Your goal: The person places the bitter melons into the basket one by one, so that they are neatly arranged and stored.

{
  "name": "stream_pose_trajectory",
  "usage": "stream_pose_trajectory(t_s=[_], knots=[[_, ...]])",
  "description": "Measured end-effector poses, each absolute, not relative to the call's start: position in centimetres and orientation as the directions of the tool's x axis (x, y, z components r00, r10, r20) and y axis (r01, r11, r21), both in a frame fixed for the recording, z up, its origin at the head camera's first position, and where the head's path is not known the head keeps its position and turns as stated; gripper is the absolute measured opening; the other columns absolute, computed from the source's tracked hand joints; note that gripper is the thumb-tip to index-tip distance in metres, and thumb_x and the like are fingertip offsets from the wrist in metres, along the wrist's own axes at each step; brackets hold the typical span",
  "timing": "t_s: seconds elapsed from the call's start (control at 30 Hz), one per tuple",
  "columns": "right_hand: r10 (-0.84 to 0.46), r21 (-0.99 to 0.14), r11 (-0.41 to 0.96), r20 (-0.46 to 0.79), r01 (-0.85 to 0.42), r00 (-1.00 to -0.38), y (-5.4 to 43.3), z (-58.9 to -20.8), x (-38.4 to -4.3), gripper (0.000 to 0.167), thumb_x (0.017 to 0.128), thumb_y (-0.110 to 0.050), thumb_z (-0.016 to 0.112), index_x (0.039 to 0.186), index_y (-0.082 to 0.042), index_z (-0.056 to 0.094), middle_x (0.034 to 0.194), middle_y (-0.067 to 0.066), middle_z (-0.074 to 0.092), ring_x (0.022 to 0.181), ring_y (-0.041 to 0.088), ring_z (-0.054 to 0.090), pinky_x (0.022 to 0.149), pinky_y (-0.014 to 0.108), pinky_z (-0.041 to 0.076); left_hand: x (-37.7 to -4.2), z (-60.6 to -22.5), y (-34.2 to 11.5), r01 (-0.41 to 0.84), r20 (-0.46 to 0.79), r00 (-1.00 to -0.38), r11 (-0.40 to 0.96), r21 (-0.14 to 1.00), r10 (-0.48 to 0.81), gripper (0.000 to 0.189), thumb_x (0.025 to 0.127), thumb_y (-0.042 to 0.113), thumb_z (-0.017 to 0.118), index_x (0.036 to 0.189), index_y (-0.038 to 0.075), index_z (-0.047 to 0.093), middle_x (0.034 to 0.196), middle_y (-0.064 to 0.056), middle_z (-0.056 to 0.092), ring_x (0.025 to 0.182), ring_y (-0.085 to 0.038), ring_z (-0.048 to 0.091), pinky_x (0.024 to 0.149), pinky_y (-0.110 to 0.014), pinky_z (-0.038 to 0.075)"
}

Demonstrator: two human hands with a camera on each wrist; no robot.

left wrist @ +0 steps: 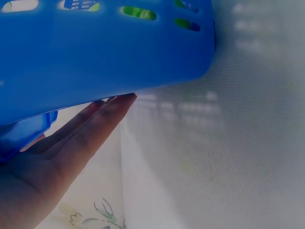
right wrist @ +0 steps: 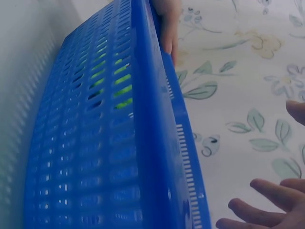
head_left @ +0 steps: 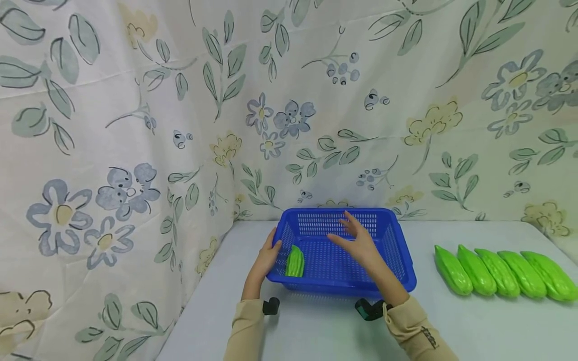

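A blue plastic basket (head_left: 343,287) with slotted walls stands on the white table. Inside it, against the left end, lies one green bitter melon (head_left: 295,261), partly visible through the slots. My left hand (head_left: 266,258) grips the basket's left side, the thumb over the rim and the fingers (left wrist: 97,126) along the outer wall. Over the basket's right half, my right hand (head_left: 358,244) is raised with its fingers spread and nothing in them. The right wrist view shows those fingers (right wrist: 269,193) apart from the basket's rim.
Several more green bitter melons (head_left: 501,273) lie side by side in a row on the table (head_left: 429,321), right of the basket. A floral curtain (head_left: 316,115) hangs behind the table and along its left side, close behind the basket.
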State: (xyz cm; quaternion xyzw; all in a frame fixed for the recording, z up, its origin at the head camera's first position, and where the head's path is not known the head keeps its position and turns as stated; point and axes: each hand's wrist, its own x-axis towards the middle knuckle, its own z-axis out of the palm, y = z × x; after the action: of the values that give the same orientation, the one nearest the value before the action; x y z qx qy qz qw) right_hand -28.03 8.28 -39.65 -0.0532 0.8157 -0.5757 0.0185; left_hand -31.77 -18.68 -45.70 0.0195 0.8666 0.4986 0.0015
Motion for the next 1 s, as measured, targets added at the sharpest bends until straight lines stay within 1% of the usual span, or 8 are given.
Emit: stream_pose_trajectory(t_s=[0.33, 0.57, 1.0], knots=[[-0.103, -0.935, 0.347, 0.036, -0.070, -0.994, 9.5, -39.6, -28.1, 0.093, 0.090, -0.041, 0.068, 0.158, -0.017, 0.008, 0.161, 0.013, 0.027, 0.148, 0.039, 0.024, 0.115, 0.060, 0.029, -31.7, -45.6, -18.6, 0.046, 0.032, -0.999, 0.499, 0.865, 0.038, 0.057, 0.105, 0.022, 0.036, 0.156, 0.005, 0.018, 0.160, -0.024, 0.022, 0.148, -0.047, 0.019, 0.117, -0.064, 0.018], [-0.094, -0.936, 0.342, 0.048, -0.078, -0.994, 10.6, -39.3, -27.8, 0.094, 0.091, -0.042, 0.067, 0.159, -0.018, 0.007, 0.161, 0.013, 0.026, 0.148, 0.039, 0.024, 0.115, 0.061, 0.027, -31.8, -45.8, -18.8, 0.054, 0.041, -0.998, 0.509, 0.859, 0.037, 0.057, 0.105, 0.023, 0.036, 0.156, 0.005, 0.018, 0.159, -0.025, 0.022, 0.147, -0.048, 0.020, 0.117, -0.065, 0.019], [-0.070, -0.931, 0.358, 0.048, -0.070, -0.996, 12.6, -39.0, -27.5, 0.097, 0.090, -0.045, 0.066, 0.159, -0.015, 0.005, 0.162, 0.014, 0.024, 0.149, 0.040, 0.023, 0.115, 0.059, 0.030, -31.8, -45.8, -18.8, 0.043, 0.027, -0.999, 0.498, 0.866, 0.041, 0.057, 0.106, 0.024, 0.035, 0.157, 0.007, 0.016, 0.160, -0.024, 0.021, 0.148, -0.048, 0.018, 0.116, -0.066, 0.018]])
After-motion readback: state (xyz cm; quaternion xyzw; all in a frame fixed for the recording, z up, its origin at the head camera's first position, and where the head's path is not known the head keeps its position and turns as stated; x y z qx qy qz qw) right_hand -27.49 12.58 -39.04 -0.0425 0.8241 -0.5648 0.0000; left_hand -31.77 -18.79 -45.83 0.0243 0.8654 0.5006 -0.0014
